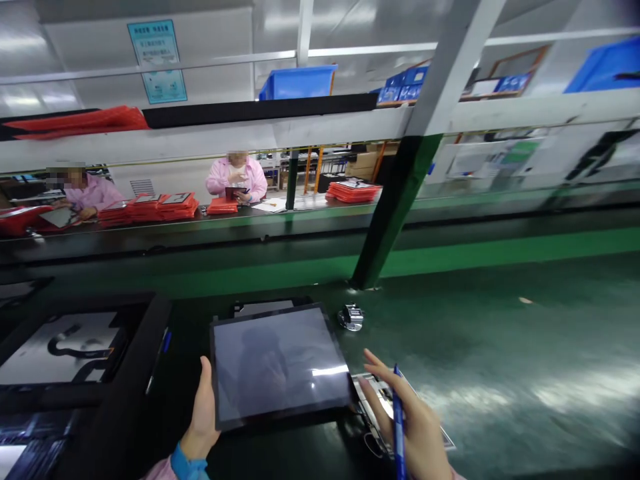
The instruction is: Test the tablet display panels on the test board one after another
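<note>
My left hand [201, 408] grips the left edge of a dark-framed display panel [280, 363], with the thumb upright along its side. The panel is raised and tilted, and its glossy grey face shows a reflection. At the panel's right, my right hand [413, 420] holds a blue pen [399, 427], while its index finger and others stretch toward the panel. Whether these fingers touch the panel's corner is hard to tell. Under the right hand lies a pale sheet or plate [445, 437], partly covered. Behind the panel another flat part [265, 307] shows only its top.
Black trays [145, 320] with screen parts and dark cables stand at left. A small shiny metal object [351, 317] sits on the green bench [500, 347] near a slanted post [400, 200]. Across the way, two people in pink work beside red stacks [175, 207].
</note>
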Demonstrator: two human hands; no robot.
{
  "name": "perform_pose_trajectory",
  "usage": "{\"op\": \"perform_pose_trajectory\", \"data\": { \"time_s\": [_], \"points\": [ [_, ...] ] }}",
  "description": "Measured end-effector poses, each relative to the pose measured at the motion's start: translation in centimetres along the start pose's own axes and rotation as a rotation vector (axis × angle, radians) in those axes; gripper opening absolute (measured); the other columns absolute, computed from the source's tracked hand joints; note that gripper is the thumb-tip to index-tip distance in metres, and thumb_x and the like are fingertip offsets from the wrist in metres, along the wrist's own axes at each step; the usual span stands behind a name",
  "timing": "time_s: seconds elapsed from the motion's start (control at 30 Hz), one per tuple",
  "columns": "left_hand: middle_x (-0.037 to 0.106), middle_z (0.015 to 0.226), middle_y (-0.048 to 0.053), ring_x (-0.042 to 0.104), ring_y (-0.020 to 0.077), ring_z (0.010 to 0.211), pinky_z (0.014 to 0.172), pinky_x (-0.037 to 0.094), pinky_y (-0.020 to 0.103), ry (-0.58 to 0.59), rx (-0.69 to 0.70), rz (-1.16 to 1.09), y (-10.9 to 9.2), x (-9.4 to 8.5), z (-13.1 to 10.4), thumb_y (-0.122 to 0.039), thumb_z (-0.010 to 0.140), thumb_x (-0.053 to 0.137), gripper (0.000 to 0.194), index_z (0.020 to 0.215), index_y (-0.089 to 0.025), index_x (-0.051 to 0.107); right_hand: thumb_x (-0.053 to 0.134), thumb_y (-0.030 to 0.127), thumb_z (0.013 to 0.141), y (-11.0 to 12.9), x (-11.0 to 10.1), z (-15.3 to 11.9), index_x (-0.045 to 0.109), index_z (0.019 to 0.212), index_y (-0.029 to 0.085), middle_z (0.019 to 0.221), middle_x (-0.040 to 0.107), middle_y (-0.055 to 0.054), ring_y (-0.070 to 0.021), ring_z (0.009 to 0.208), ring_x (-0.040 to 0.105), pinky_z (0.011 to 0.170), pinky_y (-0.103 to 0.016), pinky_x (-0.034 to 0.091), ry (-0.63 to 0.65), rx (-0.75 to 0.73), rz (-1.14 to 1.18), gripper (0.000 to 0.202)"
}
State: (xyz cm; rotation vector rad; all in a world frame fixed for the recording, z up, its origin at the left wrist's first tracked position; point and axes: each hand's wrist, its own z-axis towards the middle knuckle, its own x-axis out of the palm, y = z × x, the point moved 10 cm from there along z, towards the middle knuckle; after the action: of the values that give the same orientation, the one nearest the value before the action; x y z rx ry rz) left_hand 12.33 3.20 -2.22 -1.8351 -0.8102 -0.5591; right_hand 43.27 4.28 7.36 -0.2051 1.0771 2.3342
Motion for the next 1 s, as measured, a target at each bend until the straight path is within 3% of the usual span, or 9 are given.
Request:
{"op": "perform_pose_trajectory", "data": {
  "time_s": [0.13,0.23,0.43,0.57,0.67,0.77,0.9,1.0],
  "points": [
    [0.068,0.122,0.015,0.064,0.0305,0.113,0.106,0.041,0.048,-0.054,0.029,0.034,-0.6,1.5,-0.8,-0.057,0.096,0.027,0.064,0.146,-0.017,0.037,0.064,0.033,0.085,-1.1,2.6,-0.8,0.058,0.097,0.021,0.128,0.063,-0.017,-0.0147,0.052,0.067,0.05,-0.028,0.059,0.097,0.166,0.242,0.018],
    [0.068,0.122,0.014,0.065,0.0297,0.111,0.106,0.042,0.047,-0.106,0.028,0.067,-0.8,2.0,-1.3,-0.056,0.097,0.024,0.063,0.146,-0.019,0.036,0.066,0.031,0.083,-1.1,3.2,-0.7,0.058,0.097,0.022,0.128,0.062,-0.018,-0.012,0.05,0.063,0.051,-0.028,0.058,0.099,0.168,0.269,0.019],
    [0.069,0.121,0.012,0.067,0.0311,0.108,0.104,0.044,0.047,-0.126,0.1,0.089,-1.7,1.5,-1.5,-0.047,0.096,0.038,0.056,0.146,-0.02,0.037,0.065,0.033,0.084,-2.9,3.0,-1.0,0.057,0.099,0.022,0.13,0.06,-0.019,-0.0133,0.053,0.064,0.049,-0.03,0.059,0.105,0.295,0.466,0.02],
    [0.068,0.122,0.009,0.065,0.0314,0.111,0.104,0.044,0.049,-0.121,0.092,0.093,-1.5,0.9,-1.1,-0.047,0.095,0.041,0.058,0.148,-0.024,0.03,0.06,0.031,0.087,-4.2,0.4,-0.5,0.059,0.099,0.021,0.113,0.07,-0.015,-0.0226,0.08,0.073,0.072,-0.036,0.062,0.06,0.182,0.232,0.016],
    [0.066,0.126,0.005,0.063,0.0289,0.114,0.105,0.044,0.049,-0.104,0.094,0.069,-1.4,0.6,-0.8,-0.049,0.097,0.034,0.057,0.149,-0.03,0.024,0.059,0.031,0.087,-5.3,-0.8,-0.1,0.061,0.101,0.022,0.098,0.073,-0.011,-0.0232,0.078,0.073,0.067,-0.033,0.061,0.082,0.001,-0.05,0.017],
    [0.064,0.128,0.007,0.06,0.0293,0.117,0.107,0.041,0.049,-0.091,0.104,0.048,-1.4,0.5,-0.5,-0.05,0.097,0.033,0.059,0.15,-0.027,0.022,0.061,0.032,0.085,-6.6,-0.5,-0.1,0.064,0.097,0.024,0.079,0.072,-0.004,-0.0198,0.063,0.071,0.056,-0.028,0.058,0.167,-0.101,-0.114,0.016],
    [0.061,0.131,0.013,0.056,0.0315,0.122,0.11,0.037,0.051,-0.073,0.072,0.038,-1.2,0.5,-0.5,-0.056,0.096,0.026,0.064,0.15,-0.022,0.023,0.056,0.028,0.088,-7.0,-0.1,-0.3,0.064,0.099,0.025,0.084,0.072,-0.004,-0.0192,0.071,0.071,0.062,-0.027,0.058,0.225,-0.149,-0.123,0.014],
    [0.059,0.134,0.012,0.052,0.033,0.127,0.11,0.035,0.053,-0.009,0.009,0.057,-0.7,0.7,-0.6,-0.064,0.091,0.034,0.072,0.15,-0.024,0.024,0.05,0.025,0.091,-6.9,0.5,-0.5,0.063,0.098,0.024,0.086,0.071,-0.005,-0.0195,0.076,0.07,0.065,-0.028,0.057,0.269,-0.162,-0.16,0.015]
  ]
}}
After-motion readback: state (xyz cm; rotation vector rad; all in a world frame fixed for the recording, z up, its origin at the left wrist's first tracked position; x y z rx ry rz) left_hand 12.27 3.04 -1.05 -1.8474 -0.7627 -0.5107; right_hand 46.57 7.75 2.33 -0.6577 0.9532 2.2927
